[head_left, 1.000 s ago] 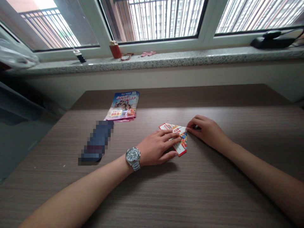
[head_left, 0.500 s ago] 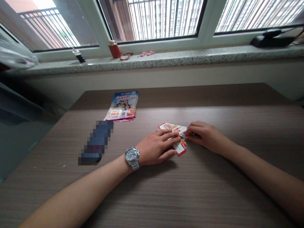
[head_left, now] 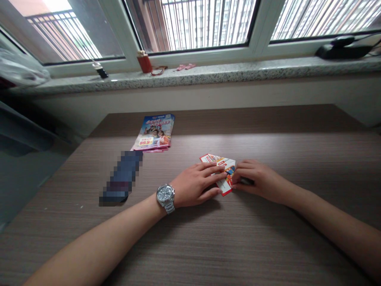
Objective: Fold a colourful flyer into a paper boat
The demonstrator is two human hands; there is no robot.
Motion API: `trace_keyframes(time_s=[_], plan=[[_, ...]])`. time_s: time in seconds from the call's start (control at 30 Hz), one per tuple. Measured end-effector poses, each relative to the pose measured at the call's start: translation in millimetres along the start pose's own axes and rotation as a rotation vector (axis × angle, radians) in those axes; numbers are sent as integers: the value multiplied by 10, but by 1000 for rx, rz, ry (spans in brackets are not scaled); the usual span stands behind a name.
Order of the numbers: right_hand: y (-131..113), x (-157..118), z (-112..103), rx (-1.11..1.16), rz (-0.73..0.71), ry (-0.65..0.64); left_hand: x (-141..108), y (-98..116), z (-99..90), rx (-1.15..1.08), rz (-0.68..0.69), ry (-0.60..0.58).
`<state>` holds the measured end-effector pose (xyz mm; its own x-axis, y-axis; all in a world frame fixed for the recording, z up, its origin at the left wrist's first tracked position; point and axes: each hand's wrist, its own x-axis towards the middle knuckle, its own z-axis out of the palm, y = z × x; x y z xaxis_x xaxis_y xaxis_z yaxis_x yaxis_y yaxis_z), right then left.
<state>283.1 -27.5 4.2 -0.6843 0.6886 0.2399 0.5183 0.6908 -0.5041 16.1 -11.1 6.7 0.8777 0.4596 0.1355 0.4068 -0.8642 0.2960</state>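
A folded printed leaflet [head_left: 228, 163], white, red, yellow and blue, lies on the table in front of me. My left hand [head_left: 199, 184], a silver watch [head_left: 166, 195] on its wrist, rests flat over the leaflet's middle and left part, fingers stretched out and slightly spread. At the leaflet's right edge is my right hand [head_left: 253, 177], its fingers curled in with thumb and fingertips close together on the lower right side of the paper. The exact grip of those fingertips is partly hidden.
A stack of colourful flyers [head_left: 154, 133] lies at the back left of the brown table [head_left: 190, 246]. Nearer me is a dark pixelated object [head_left: 122, 180]. The stone windowsill [head_left: 232, 73] behind holds a red container [head_left: 144, 62], a small black-and-white item [head_left: 100, 70] and a black device [head_left: 343, 49].
My right hand has slid a little toward me along the leaflet's right edge, its fingers more curled. My left hand has stayed in place on the paper.
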Motion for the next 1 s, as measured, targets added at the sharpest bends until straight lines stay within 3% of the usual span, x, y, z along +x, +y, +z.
trace_keyframes(time_s=[0.2,0.43,0.77,1.0], plan=[[3,-35,-19,3,-26,-29,5,8,-7,2,4,-2],[34,-34,50,11,3,44,0,0,4,14,0,-19],[7,-35,1,-10,-24,-54,-10,8,-2,5,3,0],[31,-60,5,125,70,46,-9,1,-15,4,12,-10]])
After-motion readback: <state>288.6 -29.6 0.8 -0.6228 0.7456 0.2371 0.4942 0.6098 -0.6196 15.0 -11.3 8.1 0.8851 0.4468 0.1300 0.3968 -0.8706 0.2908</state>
